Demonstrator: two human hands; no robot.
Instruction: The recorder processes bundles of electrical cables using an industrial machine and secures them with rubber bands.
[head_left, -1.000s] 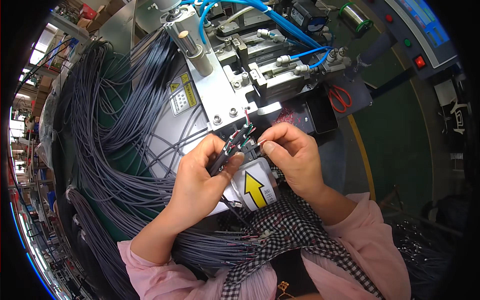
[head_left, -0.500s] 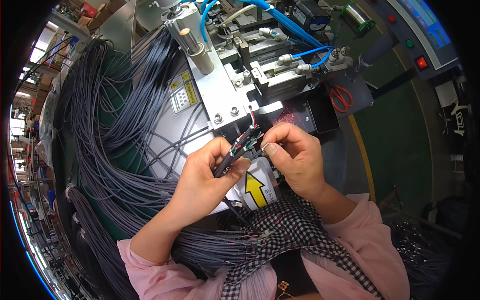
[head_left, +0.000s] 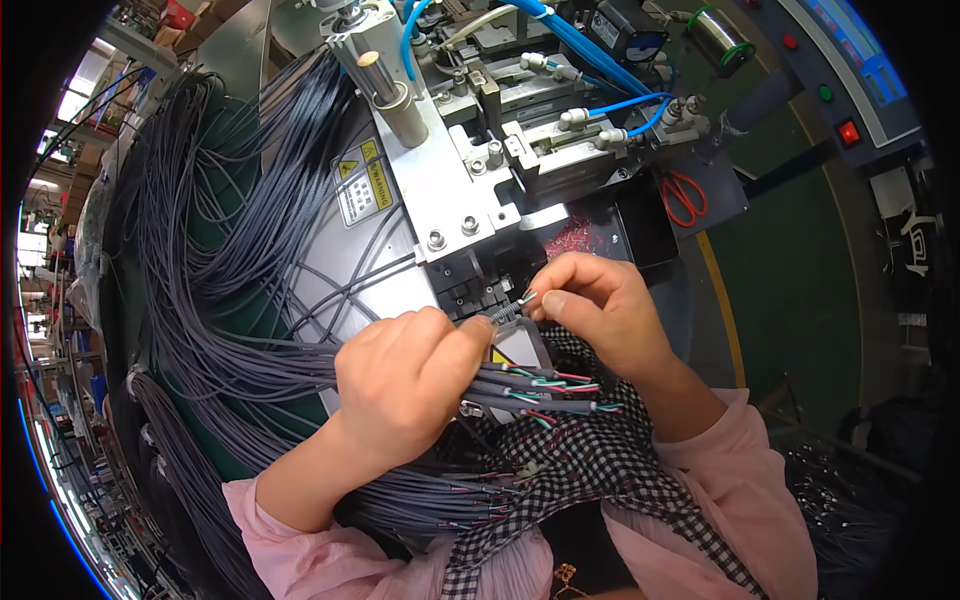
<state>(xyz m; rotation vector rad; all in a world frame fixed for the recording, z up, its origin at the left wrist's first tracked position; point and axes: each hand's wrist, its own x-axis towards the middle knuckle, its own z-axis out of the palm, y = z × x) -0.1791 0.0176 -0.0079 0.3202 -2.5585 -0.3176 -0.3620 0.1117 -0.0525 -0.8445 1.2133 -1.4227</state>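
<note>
My left hand (head_left: 410,375) is closed, back up, around a bundle of grey cables (head_left: 530,385). Their stripped ends, with red, green and white wires, fan out to the right below my fingers. One cable with a ribbed sleeve (head_left: 508,309) stands apart from the bundle, coming out by the left thumb. At its tip, thin coloured wires (head_left: 528,298) reach the pinched thumb and forefinger of my right hand (head_left: 600,315). The metal wire-processing machine (head_left: 470,190) is just beyond both hands.
A large heap of grey cables (head_left: 240,230) lies at the left. More cable ends (head_left: 450,495) rest by the checked apron (head_left: 590,460). Beside the machine are a black bin (head_left: 645,230), red-handled scissors (head_left: 684,197), red wire scraps (head_left: 575,237) and a control panel (head_left: 850,70).
My left hand has rolled over, and the bundle has swung from pointing up toward the machine to pointing right. A single ribbed-sleeve cable now stands apart between the hands.
</note>
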